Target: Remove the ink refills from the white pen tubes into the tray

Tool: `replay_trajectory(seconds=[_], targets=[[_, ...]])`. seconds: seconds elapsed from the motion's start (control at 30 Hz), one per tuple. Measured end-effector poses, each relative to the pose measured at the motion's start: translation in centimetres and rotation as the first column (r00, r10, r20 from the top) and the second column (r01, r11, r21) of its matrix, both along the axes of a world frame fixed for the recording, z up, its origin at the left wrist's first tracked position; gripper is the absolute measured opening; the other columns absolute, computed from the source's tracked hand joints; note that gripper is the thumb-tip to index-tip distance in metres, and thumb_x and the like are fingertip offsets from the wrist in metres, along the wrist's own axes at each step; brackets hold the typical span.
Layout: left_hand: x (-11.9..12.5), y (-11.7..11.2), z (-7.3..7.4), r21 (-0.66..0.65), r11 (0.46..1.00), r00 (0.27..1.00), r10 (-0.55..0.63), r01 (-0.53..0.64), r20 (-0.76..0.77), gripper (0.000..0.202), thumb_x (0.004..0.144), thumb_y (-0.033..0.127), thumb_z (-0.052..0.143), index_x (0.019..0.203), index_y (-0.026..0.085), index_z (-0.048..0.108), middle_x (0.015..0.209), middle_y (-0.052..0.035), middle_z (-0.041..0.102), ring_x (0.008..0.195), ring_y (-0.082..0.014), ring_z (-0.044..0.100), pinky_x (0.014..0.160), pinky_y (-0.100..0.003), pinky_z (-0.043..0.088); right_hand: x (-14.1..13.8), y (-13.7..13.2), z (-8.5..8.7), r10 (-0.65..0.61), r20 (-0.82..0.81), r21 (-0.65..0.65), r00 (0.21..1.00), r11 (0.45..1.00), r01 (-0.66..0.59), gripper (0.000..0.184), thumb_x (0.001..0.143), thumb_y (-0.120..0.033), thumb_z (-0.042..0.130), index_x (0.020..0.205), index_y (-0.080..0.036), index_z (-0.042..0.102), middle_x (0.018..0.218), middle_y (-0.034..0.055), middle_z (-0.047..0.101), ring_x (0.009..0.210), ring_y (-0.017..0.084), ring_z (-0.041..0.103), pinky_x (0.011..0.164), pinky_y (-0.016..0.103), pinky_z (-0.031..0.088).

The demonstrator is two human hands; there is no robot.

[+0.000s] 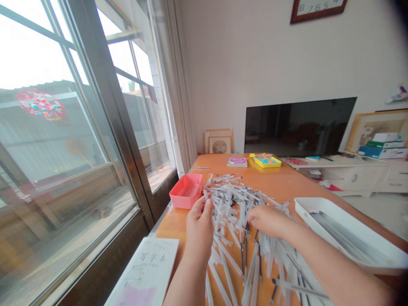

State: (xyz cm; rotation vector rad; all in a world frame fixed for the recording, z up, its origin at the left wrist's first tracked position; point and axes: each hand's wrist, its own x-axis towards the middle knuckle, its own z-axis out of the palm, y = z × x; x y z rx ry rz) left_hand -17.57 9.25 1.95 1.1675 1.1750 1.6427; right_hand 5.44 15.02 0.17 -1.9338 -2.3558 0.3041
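Observation:
My left hand (200,221) is raised beside the pink basket, its thumb and fingers pinching the end of a small translucent plastic tube (205,195). My right hand (267,218) reaches over the pile from the right, fingers curled together and pointing down; what they hold, if anything, is hidden. Around and between both hands lies a loose heap of translucent plastic tubes (228,214), mixed with thin black-tipped pen refills (242,255). The heap spreads across the orange-brown table (178,221) towards me.
A pink plastic basket (186,199) stands at the left edge. At right, a white tray (301,208) holds a bundle of assembled dark-tipped sticks (338,231). A notebook (153,259) lies front left. Farther back are a purple booklet (237,162) and a yellow box (267,165).

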Motion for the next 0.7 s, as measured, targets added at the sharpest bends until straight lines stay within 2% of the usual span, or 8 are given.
replay_trajectory(seconds=[0.13,0.33,0.5,0.7], targets=[[0.1,-0.1,0.1,-0.002,1.000,1.000,-0.017,0.017,0.013,0.043,0.089,0.051,0.063,0.118,0.022,0.072,0.099,-0.0053,0.069,0.091,-0.0173,0.056,0.080,-0.027,0.042,1.3,0.5,0.0,-0.043,-0.012,0.023,0.999,0.999,0.043,0.018,0.078,-0.025,0.063,0.086,-0.031,0.077,0.087,0.0006,0.075,0.085,0.020,0.067,0.063,0.025,0.035],[0.1,0.0,0.1,0.001,1.000,1.000,-0.015,0.015,0.005,0.044,0.087,0.052,0.065,0.116,0.020,0.073,0.095,-0.0055,0.068,0.090,-0.0181,0.057,0.078,-0.027,0.041,3.1,0.6,0.3,-0.052,-0.030,0.035,0.998,0.998,0.053,0.017,0.079,-0.025,0.061,0.087,-0.031,0.075,0.091,-0.0012,0.073,0.082,0.017,0.065,0.062,0.024,0.034],[0.1,0.0,0.1,-0.017,1.000,1.000,-0.001,0.001,0.011,0.048,0.084,0.054,0.068,0.118,0.020,0.073,0.097,-0.0062,0.069,0.088,-0.0177,0.056,0.077,-0.027,0.041,3.7,-0.5,0.7,-0.014,-0.032,0.009,0.999,1.000,0.014,0.019,0.077,-0.021,0.058,0.083,-0.031,0.074,0.085,-0.0023,0.073,0.074,0.016,0.064,0.059,0.024,0.033],[0.2,-0.1,0.4,-0.018,1.000,1.000,-0.003,0.003,0.010,0.049,0.083,0.054,0.068,0.116,0.019,0.073,0.095,-0.0062,0.069,0.085,-0.0169,0.056,0.075,-0.027,0.041,3.2,-2.4,1.4,0.040,-0.031,-0.001,0.999,0.999,-0.040,0.018,0.075,-0.021,0.061,0.081,-0.031,0.075,0.085,-0.0027,0.074,0.079,0.018,0.066,0.063,0.025,0.036]])
